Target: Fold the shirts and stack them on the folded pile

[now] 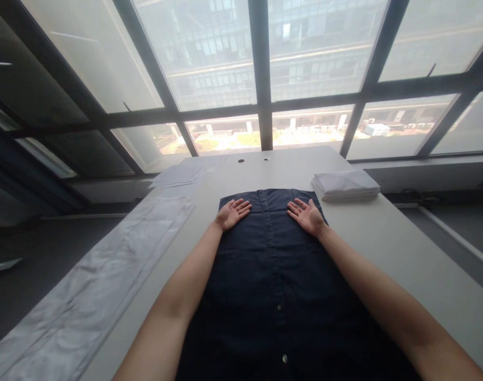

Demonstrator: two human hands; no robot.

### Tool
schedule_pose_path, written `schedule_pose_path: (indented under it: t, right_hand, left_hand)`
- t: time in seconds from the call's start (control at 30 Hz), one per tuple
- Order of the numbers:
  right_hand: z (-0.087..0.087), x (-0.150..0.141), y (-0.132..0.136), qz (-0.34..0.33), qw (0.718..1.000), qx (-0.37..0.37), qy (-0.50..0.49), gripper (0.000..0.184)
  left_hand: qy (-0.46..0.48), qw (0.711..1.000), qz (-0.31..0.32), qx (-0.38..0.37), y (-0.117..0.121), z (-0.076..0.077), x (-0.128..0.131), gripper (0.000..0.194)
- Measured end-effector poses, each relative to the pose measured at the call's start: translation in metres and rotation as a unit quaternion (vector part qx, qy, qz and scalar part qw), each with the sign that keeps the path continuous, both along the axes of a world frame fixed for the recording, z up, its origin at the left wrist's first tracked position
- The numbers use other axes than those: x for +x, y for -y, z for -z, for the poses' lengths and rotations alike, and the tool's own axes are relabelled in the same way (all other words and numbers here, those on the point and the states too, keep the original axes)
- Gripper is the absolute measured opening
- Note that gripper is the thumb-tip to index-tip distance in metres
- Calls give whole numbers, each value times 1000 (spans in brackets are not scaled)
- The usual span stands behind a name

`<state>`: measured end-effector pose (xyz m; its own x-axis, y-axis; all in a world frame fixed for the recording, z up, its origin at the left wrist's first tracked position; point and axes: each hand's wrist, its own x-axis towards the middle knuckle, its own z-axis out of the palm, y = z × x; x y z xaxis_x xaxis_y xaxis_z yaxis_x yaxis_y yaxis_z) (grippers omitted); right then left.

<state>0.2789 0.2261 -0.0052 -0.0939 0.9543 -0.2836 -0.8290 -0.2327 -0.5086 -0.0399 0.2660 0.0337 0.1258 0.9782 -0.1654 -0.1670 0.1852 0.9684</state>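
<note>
A dark navy buttoned shirt [257, 275] lies spread flat on the white table [360, 248], its button strip running up the middle. Two buttons show near the bottom of the view. Over the far left part of the shirt is my left hand [233, 213], palm up with its fingers stretched out. My right hand [307, 216] mirrors it at the far right part, also palm up and fingers apart. Neither hand holds anything. Whether the backs of the hands touch the cloth, I cannot tell. The near end of the shirt runs out of view.
To the right of the shirt sits a folded white stack [344, 184]. Along the table's left side lie a crinkled clear plastic bag [106, 270] and thin white sheets [178, 174]. Two round holes pierce the tabletop's far end. Large framed windows [316, 53] stand beyond.
</note>
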Motion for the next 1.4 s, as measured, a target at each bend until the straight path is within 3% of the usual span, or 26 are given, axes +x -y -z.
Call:
schedule_pose_path:
  t: [0.13, 0.23, 0.3, 0.43, 0.47, 0.5, 0.63, 0.77, 0.87, 1.03, 1.13, 1.2, 1.23, 1.3, 1.4]
  right_hand:
    - [1, -1, -1, 4, 1000, 0, -4, 49]
    - [2, -1, -1, 1, 1000, 0, -6, 50]
    - [2, 0, -1, 1, 1000, 1, -5, 50]
    - [3, 0, -1, 1, 1000, 2, 1, 51]
    - [3, 0, -1, 0, 1000, 3, 2, 51]
    - [4, 0, -1, -1, 1000, 4, 3, 51]
    - [5, 1, -3, -3, 1000, 5, 0, 50]
    - [5, 2, -3, -1, 1000, 5, 7, 52]
    - [3, -3, 0, 12, 999, 19, 48, 48]
    - [-15, -21, 11, 106, 978, 70, 167, 25]
    - [-29, -21, 33, 117, 963, 103, 221, 32]
    - [-35, -14, 62, 115, 919, 147, 348, 34]
    - [-35, -9, 82, 111, 870, 175, 448, 35]
    - [-31, 3, 129, 92, 752, 224, 613, 40]
    - [-16, 18, 206, 38, 537, 254, 803, 49]
  left_hand:
    - [106, 986, -128, -33, -26, -13, -50, 35]
    - [137, 975, -175, -29, -42, -22, -56, 37]
    - [159, 977, -141, -28, -43, -23, -44, 36]
    - [145, 979, 81, -118, -30, -13, -12, 29]
    - [133, 977, 92, -139, -28, -10, -7, 27]
    - [122, 980, 61, -144, -29, -8, -4, 26]
    - [89, 975, -194, -69, -47, -13, -9, 32]
    - [32, 961, -274, -18, -52, -26, -16, 36]
    - [-13, 969, -247, 23, -23, -34, -12, 30]
    - [-100, 983, -128, 87, 66, -42, -14, 29]
    - [-310, 931, -11, 190, 128, -36, -27, 47]
    - [-413, 881, 36, 230, 169, -26, -37, 67]
    - [-457, 856, 58, 237, 189, -19, -41, 73]
    - [-534, 805, 86, 245, 226, -6, -47, 71]
    - [-615, 734, 103, 269, 272, 12, -52, 59]
